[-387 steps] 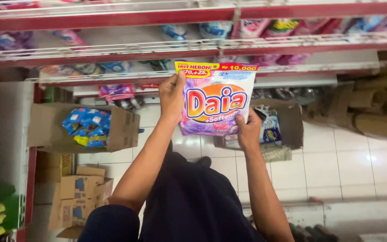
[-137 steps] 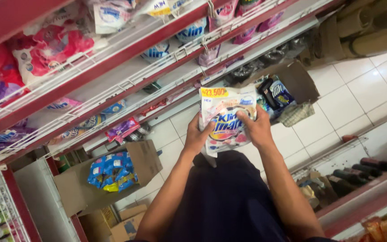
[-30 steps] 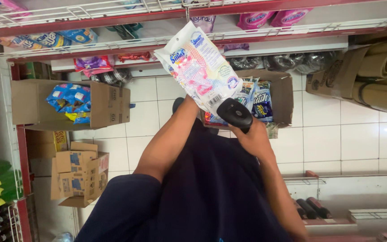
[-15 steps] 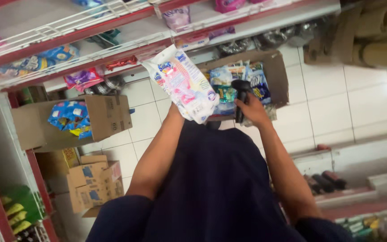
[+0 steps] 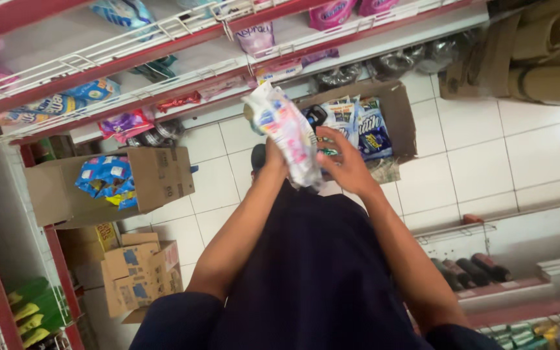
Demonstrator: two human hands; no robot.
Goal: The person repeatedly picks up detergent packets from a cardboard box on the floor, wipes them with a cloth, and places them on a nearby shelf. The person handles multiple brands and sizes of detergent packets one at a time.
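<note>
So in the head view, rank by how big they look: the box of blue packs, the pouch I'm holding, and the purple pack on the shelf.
1. box of blue packs
2. pouch, though it is nearer the camera, so unsure
3. purple pack
</note>
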